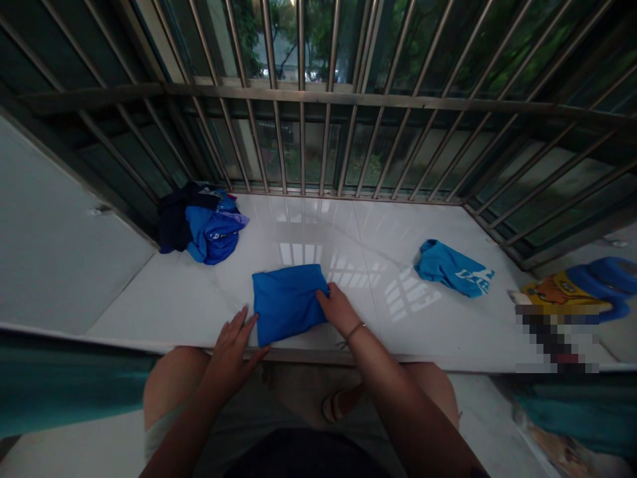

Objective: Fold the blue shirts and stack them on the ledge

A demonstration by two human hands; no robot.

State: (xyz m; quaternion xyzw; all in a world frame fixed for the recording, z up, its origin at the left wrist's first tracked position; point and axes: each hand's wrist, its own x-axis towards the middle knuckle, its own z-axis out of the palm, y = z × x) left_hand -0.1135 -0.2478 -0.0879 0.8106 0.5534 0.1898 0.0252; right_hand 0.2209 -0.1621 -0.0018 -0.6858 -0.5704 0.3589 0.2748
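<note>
A bright-blue fabric rectangle (pixel 288 302), folded flat, lies at the front of a glossy white tiled ledge (pixel 343 232). At its three o'clock, the right hand (pixel 341 311) has fingers and thumb clamped on the edge; at eight o'clock, the left hand (pixel 231 348) rests by the near corner, thumb and fingers apart. At ten o'clock, a crumpled navy-and-blue fabric heap (pixel 213 229) bears white print too small to read. Toward three o'clock: a teal-blue folded cloth (pixel 445 265) with partly legible white lettering; farther out, a blue-and-yellow container (pixel 607 279) with a printed picture.

Folded cloth (pixel 288 304) matt, smooth; sill (pixel 388 232) glossy; window bars (pixel 308 97) shiny metal
</note>
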